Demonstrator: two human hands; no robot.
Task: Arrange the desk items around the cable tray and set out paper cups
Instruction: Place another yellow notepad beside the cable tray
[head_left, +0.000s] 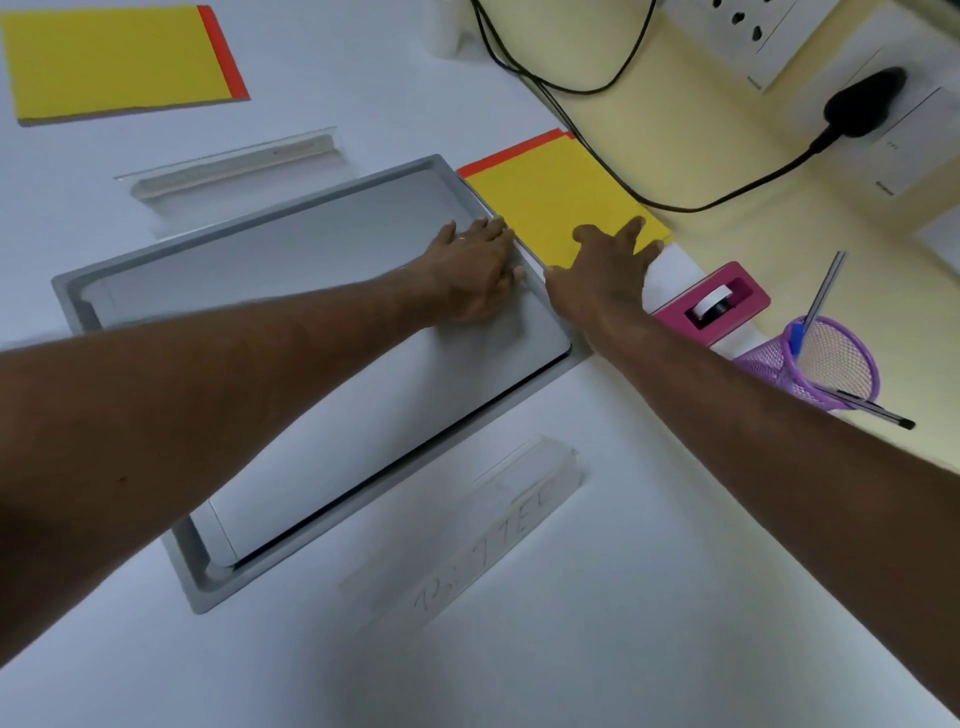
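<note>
The grey cable tray (260, 223) is set into the white desk, its lid closed. A yellow paper stack with an orange edge (550, 197) lies against the tray's far right end. My left hand (475, 270) lies flat on the tray lid, fingers straight and reaching the tray's rim beside the paper. My right hand (605, 270) presses flat on the near part of that stack, fingers spread. A second yellow and orange stack (114, 62) sits at the far left. No paper cups are in view.
A pink tape dispenser (719, 304) and a purple mesh pen holder (826, 364), tipped over with pens, lie right of my right arm. Two clear acrylic name holders (234, 166) (483, 525) flank the tray. Black cables (597, 135) run to wall sockets (862, 104).
</note>
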